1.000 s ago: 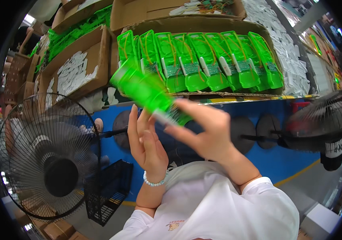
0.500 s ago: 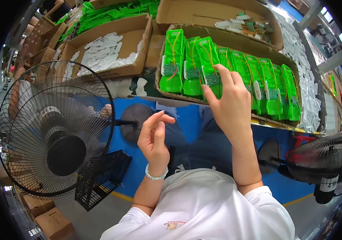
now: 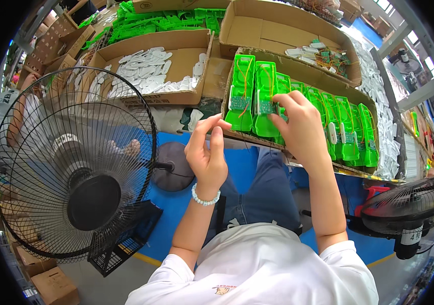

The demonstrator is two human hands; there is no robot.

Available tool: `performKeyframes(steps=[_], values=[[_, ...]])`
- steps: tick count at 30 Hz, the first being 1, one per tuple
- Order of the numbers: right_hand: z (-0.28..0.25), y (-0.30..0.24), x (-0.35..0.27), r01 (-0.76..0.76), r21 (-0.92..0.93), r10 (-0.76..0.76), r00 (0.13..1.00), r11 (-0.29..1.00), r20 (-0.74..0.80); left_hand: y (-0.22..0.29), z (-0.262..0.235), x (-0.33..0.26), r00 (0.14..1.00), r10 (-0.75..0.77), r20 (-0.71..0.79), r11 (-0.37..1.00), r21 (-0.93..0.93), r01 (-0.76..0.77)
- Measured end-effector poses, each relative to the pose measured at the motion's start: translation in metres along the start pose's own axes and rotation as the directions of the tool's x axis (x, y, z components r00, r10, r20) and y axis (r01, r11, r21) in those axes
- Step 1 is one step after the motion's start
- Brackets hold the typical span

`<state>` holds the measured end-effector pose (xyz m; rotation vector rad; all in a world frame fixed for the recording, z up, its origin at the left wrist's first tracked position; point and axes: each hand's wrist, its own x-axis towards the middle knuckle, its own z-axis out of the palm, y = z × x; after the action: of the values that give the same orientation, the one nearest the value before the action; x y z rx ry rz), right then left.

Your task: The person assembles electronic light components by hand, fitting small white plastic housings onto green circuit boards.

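Observation:
A row of green plastic housings [image 3: 242,73], with circuit boards and orange wires inside, leans upright in a shallow cardboard box. Bent around one of the front-left housings is my right hand [image 3: 306,129]. Its index finger and thumb touch the housing beside a circuit board [image 3: 266,107], and the palm hides part of the row. My left hand [image 3: 207,157], with a beaded bracelet [image 3: 205,201] on the wrist, hovers by the box's near left corner. Its fingers are loosely curled, thumb a little below the index finger, with nothing visible between them.
White plastic pieces fill a cardboard box [image 3: 184,51] at the back left. Another box [image 3: 268,23] behind the row holds wired circuit boards. A caged fan [image 3: 95,201] stands close on the left, a second fan [image 3: 410,218] on the right. Loose white parts [image 3: 387,137] cover the right side.
The view has shifted, so the boxes sit further right and lower. The housing under my right hand has come down lower in the row. My left hand is nearer the box corner.

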<state>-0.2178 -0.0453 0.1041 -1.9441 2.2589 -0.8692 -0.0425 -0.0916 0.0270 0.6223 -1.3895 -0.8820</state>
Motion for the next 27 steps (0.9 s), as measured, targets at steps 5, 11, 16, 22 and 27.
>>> performKeyframes(steps=[5,11,16,22,27], values=[[-0.023,-0.001,0.019,0.095,-0.062,-0.082,0.979,0.994,0.189,-0.013,-0.004,0.017,0.984,0.176,0.016,0.976,0.13,-0.176],[-0.046,-0.016,0.098,0.297,-0.042,-0.291,0.949,0.954,0.122,-0.057,-0.023,0.041,0.85,0.509,0.133,0.702,0.507,-0.5],[0.009,0.001,0.225,0.459,-0.034,-0.448,0.879,0.888,0.16,-0.08,-0.015,0.045,0.819,0.535,0.208,0.56,0.638,-0.529],[0.114,-0.049,0.339,0.398,0.006,-0.37,0.848,0.917,0.379,-0.079,-0.022,0.04,0.847,0.493,0.198,0.556,0.677,-0.482],[0.19,-0.097,0.381,0.173,-0.186,-0.11,0.945,0.967,0.307,-0.076,-0.021,0.035,0.85,0.491,0.189,0.535,0.705,-0.466]])
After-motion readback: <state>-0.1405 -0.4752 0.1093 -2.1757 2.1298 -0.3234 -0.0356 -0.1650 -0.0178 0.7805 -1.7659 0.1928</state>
